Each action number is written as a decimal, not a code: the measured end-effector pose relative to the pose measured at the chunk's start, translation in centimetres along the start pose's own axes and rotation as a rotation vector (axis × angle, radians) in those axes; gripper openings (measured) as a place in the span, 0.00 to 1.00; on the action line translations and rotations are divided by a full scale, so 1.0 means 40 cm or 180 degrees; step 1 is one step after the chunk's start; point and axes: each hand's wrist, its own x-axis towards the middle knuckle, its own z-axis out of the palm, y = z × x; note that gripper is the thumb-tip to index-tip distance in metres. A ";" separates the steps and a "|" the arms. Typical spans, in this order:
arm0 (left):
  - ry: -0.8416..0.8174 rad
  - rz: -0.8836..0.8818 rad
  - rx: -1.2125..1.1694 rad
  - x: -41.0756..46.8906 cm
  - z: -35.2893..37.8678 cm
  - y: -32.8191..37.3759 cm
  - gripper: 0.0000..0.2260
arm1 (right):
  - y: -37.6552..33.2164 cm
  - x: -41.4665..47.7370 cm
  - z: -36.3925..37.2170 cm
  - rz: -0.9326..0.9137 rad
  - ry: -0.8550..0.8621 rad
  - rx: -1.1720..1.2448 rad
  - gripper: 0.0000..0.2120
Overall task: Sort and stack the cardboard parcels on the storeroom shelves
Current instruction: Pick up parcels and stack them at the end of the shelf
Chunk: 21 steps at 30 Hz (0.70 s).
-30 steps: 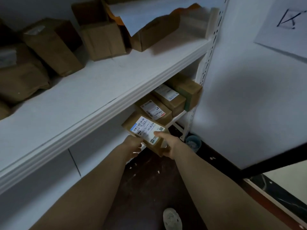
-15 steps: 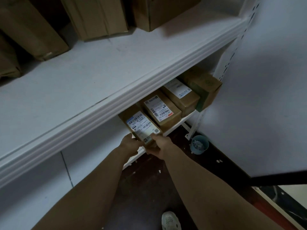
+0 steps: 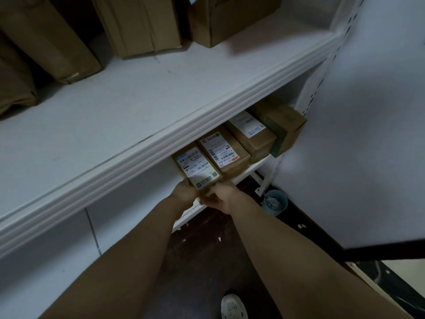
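Gripping labelled parcel (image 3: pixel 196 168) at its near end: left hand (image 3: pixel 184 192) and right hand (image 3: pixel 221 197), fingers curled round it. It lies on lower shelf (image 3: pixel 253 167), touching second parcel (image 3: pixel 224 149).

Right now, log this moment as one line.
left hand: grips labelled parcel | right hand: grips labelled parcel | place: lower shelf, left of three parcels

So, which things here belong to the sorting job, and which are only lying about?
Job: held parcel, left hand, right hand, row of parcels, upper boxes, lower shelf.
Lying about: blue cup, paper scraps.
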 end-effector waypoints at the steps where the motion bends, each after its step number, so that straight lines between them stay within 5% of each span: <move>1: 0.0057 -0.0010 0.0032 -0.021 -0.002 0.008 0.20 | -0.004 -0.018 0.002 0.0018 0.0070 -0.0083 0.14; 6: 0.0105 -0.0028 0.0359 -0.149 -0.035 0.041 0.06 | -0.037 -0.173 0.020 -0.0225 0.0295 -0.0333 0.14; 16: -0.0363 0.0727 0.1141 -0.539 -0.146 0.137 0.13 | -0.067 -0.586 0.094 -0.1039 0.0360 -0.0736 0.14; 21: -0.0174 0.1096 0.1100 -0.690 -0.259 0.180 0.09 | -0.088 -0.754 0.186 -0.1380 0.0308 -0.0877 0.10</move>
